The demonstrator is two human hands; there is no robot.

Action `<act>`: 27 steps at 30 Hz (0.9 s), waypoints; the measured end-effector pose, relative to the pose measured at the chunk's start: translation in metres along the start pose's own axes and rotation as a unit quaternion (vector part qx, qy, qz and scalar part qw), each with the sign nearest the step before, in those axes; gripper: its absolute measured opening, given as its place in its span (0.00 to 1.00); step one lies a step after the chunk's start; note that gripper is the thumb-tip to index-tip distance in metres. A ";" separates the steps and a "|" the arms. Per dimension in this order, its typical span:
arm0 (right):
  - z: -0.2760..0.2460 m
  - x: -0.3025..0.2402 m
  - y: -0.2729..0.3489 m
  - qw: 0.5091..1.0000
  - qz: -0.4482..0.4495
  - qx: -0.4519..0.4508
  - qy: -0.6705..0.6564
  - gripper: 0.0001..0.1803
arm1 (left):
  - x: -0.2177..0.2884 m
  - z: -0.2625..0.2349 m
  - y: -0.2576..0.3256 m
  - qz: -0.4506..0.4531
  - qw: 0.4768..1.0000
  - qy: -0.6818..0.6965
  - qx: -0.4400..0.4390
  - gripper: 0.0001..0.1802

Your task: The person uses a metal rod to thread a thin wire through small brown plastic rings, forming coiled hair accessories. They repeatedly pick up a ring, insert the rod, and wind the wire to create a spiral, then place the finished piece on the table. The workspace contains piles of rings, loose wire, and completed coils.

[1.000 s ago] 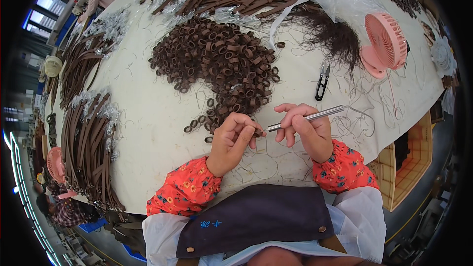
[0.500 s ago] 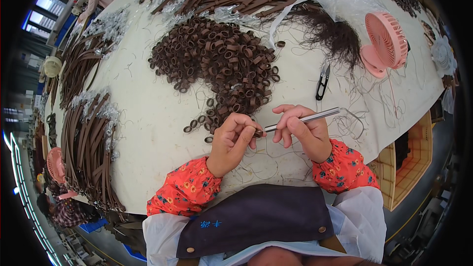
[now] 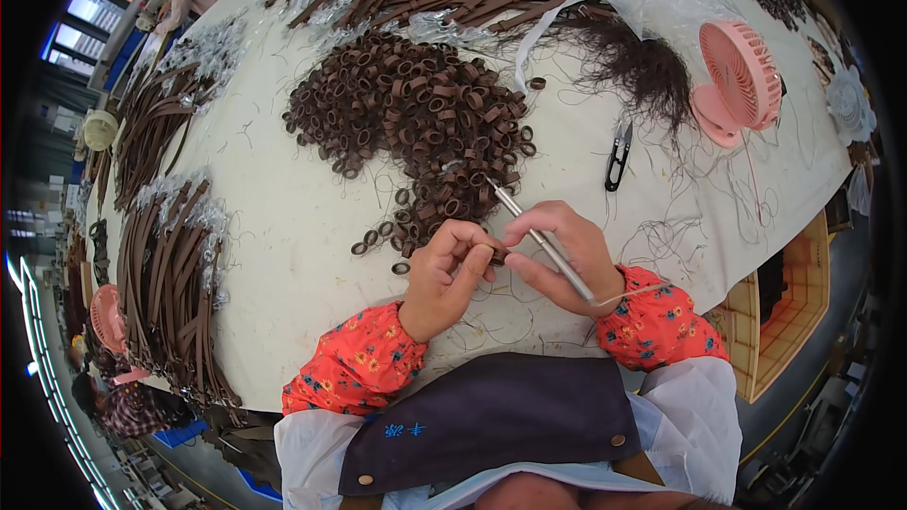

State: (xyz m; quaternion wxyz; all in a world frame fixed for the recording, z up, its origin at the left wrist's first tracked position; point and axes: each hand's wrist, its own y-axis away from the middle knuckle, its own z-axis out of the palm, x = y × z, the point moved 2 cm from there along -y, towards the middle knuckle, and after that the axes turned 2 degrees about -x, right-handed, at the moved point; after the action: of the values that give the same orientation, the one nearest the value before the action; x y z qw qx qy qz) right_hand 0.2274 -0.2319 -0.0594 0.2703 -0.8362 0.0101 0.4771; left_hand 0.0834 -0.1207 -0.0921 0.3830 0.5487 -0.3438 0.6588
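Pinching a small brown loop (image 3: 495,253) in my left hand (image 3: 444,276) at the table's near edge, I grip a slim metal tool (image 3: 543,244) in my right hand (image 3: 559,260), its tip toward the ring pile (image 3: 416,113). Next likely needs steady threading; the loop looks dark, mostly hidden.

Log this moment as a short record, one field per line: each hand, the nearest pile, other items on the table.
left hand: pinches a small brown loop at its fingertips
right hand: grips a thin metal tool, tip pointing up-left
nearest pile: brown loops, just beyond the hands
also on table: black snips, pink fan, brown strap bundles
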 end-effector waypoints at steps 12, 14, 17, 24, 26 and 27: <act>-0.005 0.005 0.008 0.946 0.137 0.034 -0.293 0.12 | 0.005 -0.001 -0.002 -0.022 0.999 0.029 0.004 0.05; -0.013 0.009 0.008 0.933 0.107 0.008 -0.343 0.13 | 0.005 -0.002 -0.002 -0.021 0.999 0.039 0.004 0.06; -0.012 0.005 0.006 0.936 0.116 -0.010 -0.333 0.14 | 0.003 -0.002 -0.002 -0.024 0.999 0.025 0.010 0.05; -0.009 0.006 0.007 0.941 0.107 -0.042 -0.317 0.13 | 0.005 0.001 -0.002 -0.024 0.999 0.022 0.017 0.05; -0.008 0.005 0.009 0.932 0.137 -0.041 -0.333 0.13 | 0.005 0.001 -0.002 -0.023 0.999 0.019 0.016 0.05; -0.007 0.005 0.009 0.927 0.152 -0.041 -0.341 0.13 | 0.005 0.001 -0.002 -0.022 0.999 0.018 0.017 0.05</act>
State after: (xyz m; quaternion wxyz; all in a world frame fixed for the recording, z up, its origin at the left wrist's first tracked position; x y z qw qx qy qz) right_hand 0.2334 -0.2422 -0.0646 0.1471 -0.6221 0.0243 0.7686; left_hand 0.0851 -0.1198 -0.0868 0.3942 0.5510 -0.3131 0.6656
